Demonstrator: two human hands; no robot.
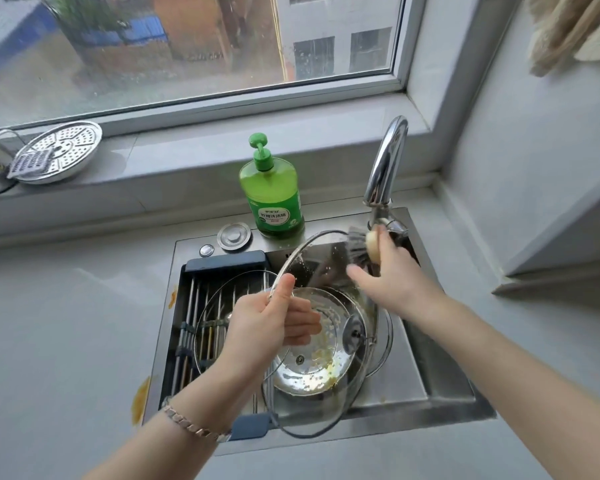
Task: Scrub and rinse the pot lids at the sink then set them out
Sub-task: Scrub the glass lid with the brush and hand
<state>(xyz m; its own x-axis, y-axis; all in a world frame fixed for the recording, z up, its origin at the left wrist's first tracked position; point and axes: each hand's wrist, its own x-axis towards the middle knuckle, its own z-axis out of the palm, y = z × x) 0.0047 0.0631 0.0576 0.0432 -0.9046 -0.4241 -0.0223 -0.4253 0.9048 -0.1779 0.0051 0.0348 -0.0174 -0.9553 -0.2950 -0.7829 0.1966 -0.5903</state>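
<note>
Braceleted left hand (pixel 267 320) pinching tilted glass lid (pixel 321 252) by rim, right hand (pixel 395 275) outstretched, gripping brush (pixel 359 249) under faucet (pixel 385 161)

Left hand (pixel 267 317) gripping tilted glass lid (pixel 309 258) by rim, right hand (pixel 392 275) holding brush (pixel 361 249) against it, over sink (pixel 440 375)

Stacked lids (pixel 312 372) fill the middle of the sink (pixel 444 379), and a drying rack (pixel 194 306) covers its 9 o'clock side. At 1 o'clock the faucet (pixel 385 161), a brush (pixel 355 245) and a raised lid (pixel 312 254) block the way; a soap bottle (pixel 274 199) stands at 12. The countertop (pixel 66 323) lies open at 9 o'clock.
</note>
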